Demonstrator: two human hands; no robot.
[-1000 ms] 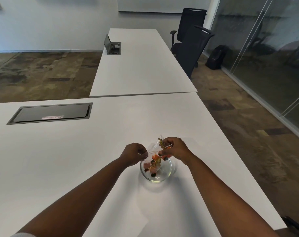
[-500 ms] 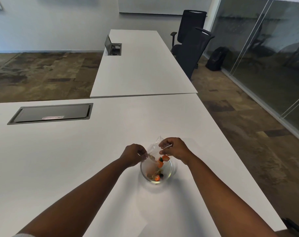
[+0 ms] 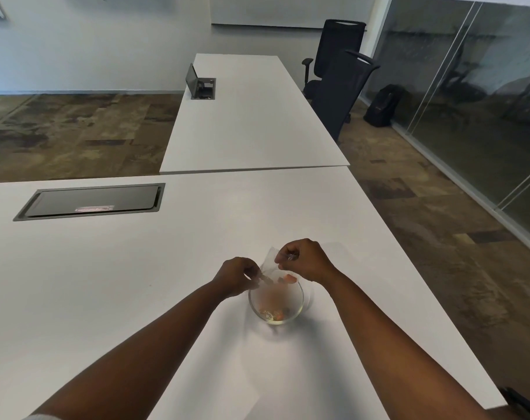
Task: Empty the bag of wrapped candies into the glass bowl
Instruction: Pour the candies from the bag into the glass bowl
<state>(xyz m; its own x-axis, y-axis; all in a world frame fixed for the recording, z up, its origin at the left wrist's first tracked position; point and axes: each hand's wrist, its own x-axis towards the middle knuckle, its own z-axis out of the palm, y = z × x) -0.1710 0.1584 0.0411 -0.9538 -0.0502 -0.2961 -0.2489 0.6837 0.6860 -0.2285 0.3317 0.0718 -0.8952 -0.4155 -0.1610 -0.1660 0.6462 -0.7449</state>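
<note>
A small clear glass bowl (image 3: 300,304) stands on the white table (image 3: 136,283), near its right side. Several wrapped candies (image 3: 274,313), orange, gold and dark, lie in its bottom. Both hands hold a clear plastic bag (image 3: 271,263) just above the bowl's far rim, mouth down. My left hand (image 3: 238,275) pinches the bag's left edge and my right hand (image 3: 304,260) pinches its upper right corner. One orange candy (image 3: 290,278) shows at the bag's lower edge, over the bowl. The bag looks nearly flat and see-through.
A dark recessed cable hatch (image 3: 91,200) is set in the table at the left. A second white table (image 3: 251,116) adjoins at the back, with an open hatch (image 3: 201,86). Two black office chairs (image 3: 339,83) and a black backpack (image 3: 381,106) stand by the glass wall at right.
Candies have dropped from the bag into the bowl. The bag, bulging with candies a second ago, now hangs almost flat. Both hands stay in the same place above the bowl.
</note>
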